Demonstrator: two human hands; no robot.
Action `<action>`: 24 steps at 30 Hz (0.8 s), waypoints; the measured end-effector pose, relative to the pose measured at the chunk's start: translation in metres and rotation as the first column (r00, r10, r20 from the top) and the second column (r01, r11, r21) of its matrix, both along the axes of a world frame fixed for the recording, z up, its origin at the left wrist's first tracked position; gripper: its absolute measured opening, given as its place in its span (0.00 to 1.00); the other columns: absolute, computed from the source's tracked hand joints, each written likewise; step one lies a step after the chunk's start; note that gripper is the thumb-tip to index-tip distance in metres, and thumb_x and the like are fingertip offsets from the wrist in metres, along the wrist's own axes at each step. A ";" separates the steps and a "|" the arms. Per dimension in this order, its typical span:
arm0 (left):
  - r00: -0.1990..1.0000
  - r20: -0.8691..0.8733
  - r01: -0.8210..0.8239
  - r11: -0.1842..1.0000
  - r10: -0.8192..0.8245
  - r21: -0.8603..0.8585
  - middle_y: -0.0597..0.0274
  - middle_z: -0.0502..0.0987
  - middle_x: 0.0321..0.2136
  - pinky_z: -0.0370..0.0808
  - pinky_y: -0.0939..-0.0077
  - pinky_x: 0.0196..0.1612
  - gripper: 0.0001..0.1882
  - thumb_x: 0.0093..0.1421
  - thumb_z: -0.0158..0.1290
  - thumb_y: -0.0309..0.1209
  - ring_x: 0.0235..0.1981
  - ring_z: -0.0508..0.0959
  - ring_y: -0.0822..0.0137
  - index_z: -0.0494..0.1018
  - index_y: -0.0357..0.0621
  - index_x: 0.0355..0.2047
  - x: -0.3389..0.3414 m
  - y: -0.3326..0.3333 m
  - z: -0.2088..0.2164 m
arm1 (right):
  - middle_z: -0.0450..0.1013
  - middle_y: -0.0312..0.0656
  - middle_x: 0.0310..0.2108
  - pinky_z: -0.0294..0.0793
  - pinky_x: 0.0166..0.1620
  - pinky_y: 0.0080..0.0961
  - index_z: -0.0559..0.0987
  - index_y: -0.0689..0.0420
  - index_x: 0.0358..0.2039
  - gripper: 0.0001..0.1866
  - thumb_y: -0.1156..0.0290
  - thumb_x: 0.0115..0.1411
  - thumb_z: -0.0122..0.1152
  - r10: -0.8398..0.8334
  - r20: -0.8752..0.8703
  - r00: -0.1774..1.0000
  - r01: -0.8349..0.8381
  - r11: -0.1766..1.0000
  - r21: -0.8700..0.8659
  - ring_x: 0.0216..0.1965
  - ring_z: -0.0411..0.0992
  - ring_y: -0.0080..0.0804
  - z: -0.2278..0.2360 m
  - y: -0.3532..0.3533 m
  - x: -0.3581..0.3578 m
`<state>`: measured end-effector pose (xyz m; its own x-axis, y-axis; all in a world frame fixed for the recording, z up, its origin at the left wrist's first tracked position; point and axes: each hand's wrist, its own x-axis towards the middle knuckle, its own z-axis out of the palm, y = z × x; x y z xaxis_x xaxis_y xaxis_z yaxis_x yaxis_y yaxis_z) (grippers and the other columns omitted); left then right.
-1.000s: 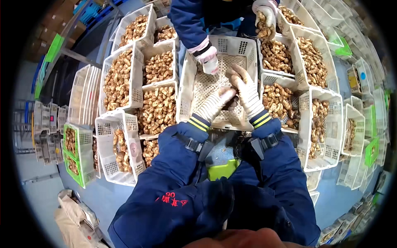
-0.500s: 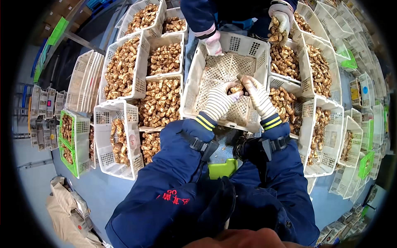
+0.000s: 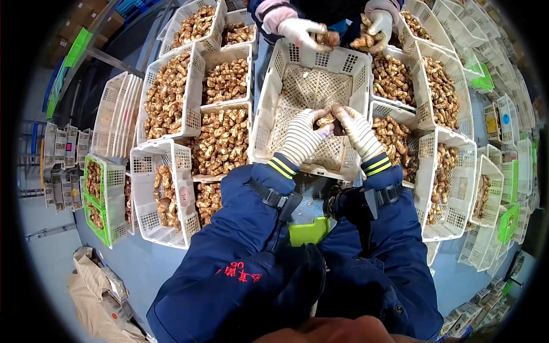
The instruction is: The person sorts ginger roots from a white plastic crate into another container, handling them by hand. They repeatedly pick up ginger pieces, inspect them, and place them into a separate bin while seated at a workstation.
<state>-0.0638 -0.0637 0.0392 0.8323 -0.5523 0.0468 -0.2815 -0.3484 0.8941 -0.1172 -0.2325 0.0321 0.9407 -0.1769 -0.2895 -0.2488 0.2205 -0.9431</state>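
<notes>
Over the nearly bare white plastic crate, my left hand and my right hand meet, both in striped knit gloves. Between their fingertips is a small brown-and-cream mushroom, partly covered by the fingers. Both hands are closed on it. Small crumbs lie on the crate's latticed bottom. Across from me, another person's gloved hands hold brown mushrooms and a further clump of mushrooms above the crate's far rim.
Crates of mushrooms stand close on my left, some stacked on others. More crates of mushrooms line the right. A tilted white crate sits at the near left. Below my wrists is a green plastic piece.
My hands stay nearly in place, fingers shifted slightly on the mushroom. The other person's left-side hand has risen from the crate rim and now holds mushrooms; their other hand has moved inward.
</notes>
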 end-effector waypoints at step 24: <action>0.905 -0.424 -0.050 0.986 -0.022 -0.159 0.48 0.72 0.53 0.72 0.71 0.56 0.35 0.62 0.56 0.30 0.53 0.73 0.61 0.55 0.36 0.66 0.007 -0.006 -0.024 | 0.74 0.43 0.45 0.77 0.49 0.32 0.71 0.57 0.51 0.30 0.50 0.57 0.66 -0.754 0.056 0.654 0.650 0.599 0.468 0.44 0.74 0.34 -0.011 -0.140 -0.023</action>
<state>-0.0567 -0.0694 0.0151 0.8010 -0.5554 -0.2234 0.1395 -0.1897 0.9719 -0.1405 -0.3730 0.0215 0.6120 -0.7375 -0.2855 0.3451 0.5738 -0.7427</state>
